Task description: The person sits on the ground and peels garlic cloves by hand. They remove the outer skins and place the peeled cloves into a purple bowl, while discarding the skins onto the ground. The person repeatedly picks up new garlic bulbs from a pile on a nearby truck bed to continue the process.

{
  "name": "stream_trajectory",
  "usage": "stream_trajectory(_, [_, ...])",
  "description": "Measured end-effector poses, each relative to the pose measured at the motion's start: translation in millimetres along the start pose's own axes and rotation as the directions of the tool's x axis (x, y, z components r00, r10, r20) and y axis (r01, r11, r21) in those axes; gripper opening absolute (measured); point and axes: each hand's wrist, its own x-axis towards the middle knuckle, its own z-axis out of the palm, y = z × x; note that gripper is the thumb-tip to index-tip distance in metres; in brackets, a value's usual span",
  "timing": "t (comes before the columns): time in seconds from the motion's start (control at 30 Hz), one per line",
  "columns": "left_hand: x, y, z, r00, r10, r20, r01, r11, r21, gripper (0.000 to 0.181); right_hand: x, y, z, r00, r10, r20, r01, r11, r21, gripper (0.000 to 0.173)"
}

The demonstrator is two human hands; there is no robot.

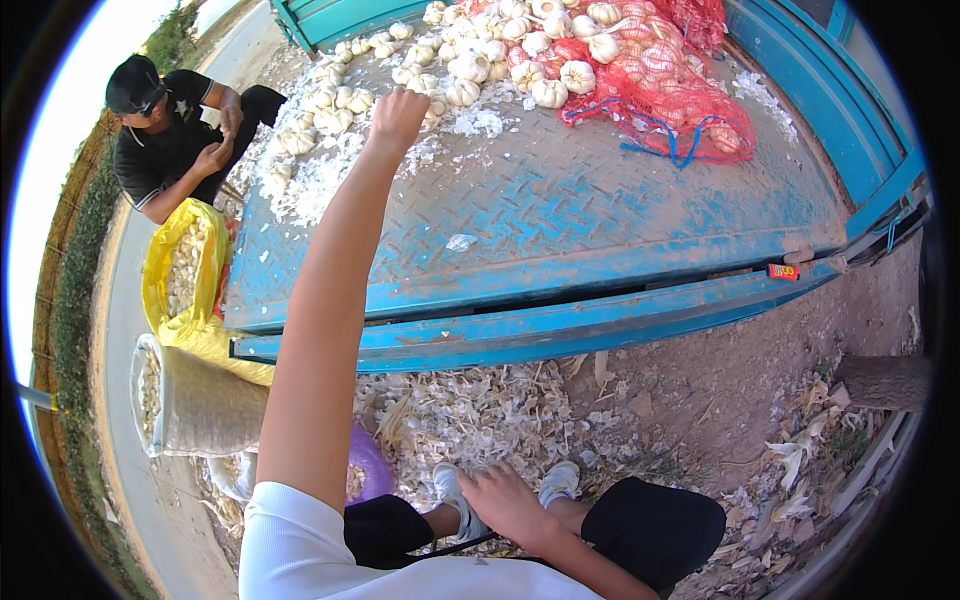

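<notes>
My left hand (401, 116), at the end of an outstretched arm, is among whole garlic bulbs (360, 100) on the blue metal truck bed (510, 232). Its back faces me and the fingers are hidden, so any hold on a bulb does not show. Low in front of my body, my right hand (502, 499) hangs above my shoes, palm down. Its thumb is apart from the curled fingers, and the underside is out of sight. More bulbs spill from a red mesh bag (667, 97) with a blue drawstring. White papery garlic skins (300, 196) lie around the bulbs.
A seated person (169, 135) in black is at the left. A yellow sack (154, 289) and a pale woven sack (210, 405), both holding garlic cloves, stand beside the bed. A small red packet (783, 271) lies on the bed's front ledge. Garlic skins (480, 420) cover the ground.
</notes>
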Motion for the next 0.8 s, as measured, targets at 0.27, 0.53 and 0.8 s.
stream_trajectory(0.27, [-78.9,1.8,-89.3,0.994,-0.054,0.09,0.077,0.959,-0.271,0.018,8.9,-3.8,-13.6,0.978,0.123,-0.169,-0.065,0.947,0.316,0.04])
stream_trajectory(0.53, [-258.6,117.7,-237.9,0.996,-0.085,-0.028,0.039,0.694,-0.719,0.014,8.7,-0.5,-46.5,0.829,0.548,-0.112,0.155,-0.032,0.987,0.071])
stream_trajectory(0.8, [-411.0,233.3,-290.9,0.998,0.0,0.059,0.049,0.559,-0.827,0.02,-19.8,-21.5,-41.6,0.741,0.672,0.006,0.149,-0.173,0.974,0.033])
